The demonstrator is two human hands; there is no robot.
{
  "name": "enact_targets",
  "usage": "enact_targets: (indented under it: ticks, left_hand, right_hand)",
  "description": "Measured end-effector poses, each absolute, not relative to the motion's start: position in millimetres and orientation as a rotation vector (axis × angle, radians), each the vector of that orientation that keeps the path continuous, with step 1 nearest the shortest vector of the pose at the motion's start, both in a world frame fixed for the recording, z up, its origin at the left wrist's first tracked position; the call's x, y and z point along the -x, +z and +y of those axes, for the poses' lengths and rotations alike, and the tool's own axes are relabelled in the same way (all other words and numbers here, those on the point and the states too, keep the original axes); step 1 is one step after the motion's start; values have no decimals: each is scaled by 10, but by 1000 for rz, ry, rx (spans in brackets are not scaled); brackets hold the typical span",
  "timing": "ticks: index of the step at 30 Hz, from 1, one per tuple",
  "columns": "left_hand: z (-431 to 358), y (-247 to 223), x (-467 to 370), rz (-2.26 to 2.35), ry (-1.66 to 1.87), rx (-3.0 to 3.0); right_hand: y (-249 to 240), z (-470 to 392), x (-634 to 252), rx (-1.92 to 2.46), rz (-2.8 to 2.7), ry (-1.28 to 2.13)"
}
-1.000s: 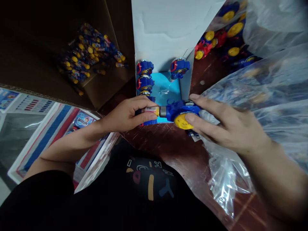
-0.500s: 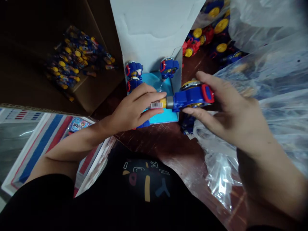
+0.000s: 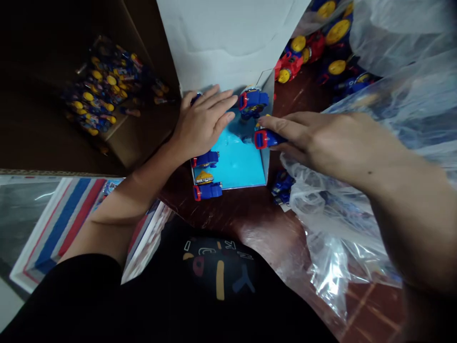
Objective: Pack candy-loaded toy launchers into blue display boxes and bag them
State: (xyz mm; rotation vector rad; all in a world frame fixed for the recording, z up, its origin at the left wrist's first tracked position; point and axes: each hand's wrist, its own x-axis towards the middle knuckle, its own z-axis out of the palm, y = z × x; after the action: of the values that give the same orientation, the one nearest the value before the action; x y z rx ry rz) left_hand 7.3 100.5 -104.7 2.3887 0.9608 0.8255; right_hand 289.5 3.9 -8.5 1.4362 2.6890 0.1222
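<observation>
My right hand (image 3: 296, 136) is closed around a blue toy with a red loop-shaped end (image 3: 267, 139), held at the right wall of an open white box (image 3: 232, 43). Fingers hide most of that toy. Another blue toy (image 3: 254, 101) of the same kind stands just behind it in the box. My left hand (image 3: 205, 116) is spread out, palm down, over the box's left side, and nothing shows in its fingers. It covers part of the left row, where two more blue toys (image 3: 207, 191) show nearer me. The box has a bright blue bottom (image 3: 239, 166).
A deep brown carton (image 3: 124, 143) on the left holds many small yellow-capped tubes (image 3: 96, 97). Clear plastic bags (image 3: 357, 200) with toys lie at the right; loose red toys (image 3: 289, 66) are behind. A striped bag (image 3: 67, 228) is at lower left.
My left hand has let go of the yellow barcoded tube at the toy's end and moved up over the left row. My right hand has turned the toy and brought it left to the box's right side.
</observation>
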Motion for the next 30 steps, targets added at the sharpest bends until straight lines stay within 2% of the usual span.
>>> enact_targets:
  ticks: [5,9,12,14,16,20,23,26,28,30]
  left_hand:
    - [857,-843,-50,996,882,-2399]
    - [736,-758,493,1258,1168,-2338]
    - [810,-996,1185,1807,1197,-2170]
    - [909,-1263,1583,2203,972,-1904]
    - [1007,-1547,1833,2344,798,-1694]
    - [1155,-1964,1923,2297,771,-1593]
    - [1140,-1996,1792,2304,862,-1565]
    - [875,-1713,1520,2197,1028,-1837]
    - [553,-1393,1257,1942,1199,-2121]
    - [181,-1064,959,1610,1226,-2234]
  right_hand:
    - [-288,427,-2823,-1442,2675,-11]
    - [-363,494,-2975,-1500,2758,-236]
    - [-374,445,-3056,-1554,2852,-424]
    - [-397,430,-3031,-1585,2809,-376]
    - [-405,432,-2973,-1589,2738,-262]
    - [-240,368,-2992,-1649,2809,-257]
    - [18,145,-3161,-1730,2944,-259]
    - [190,-200,-3293,-1592,3048,-253]
    - [181,-416,-3312,-1457,3067,-303]
    - [97,-583,-3288,-1405,3055,-365]
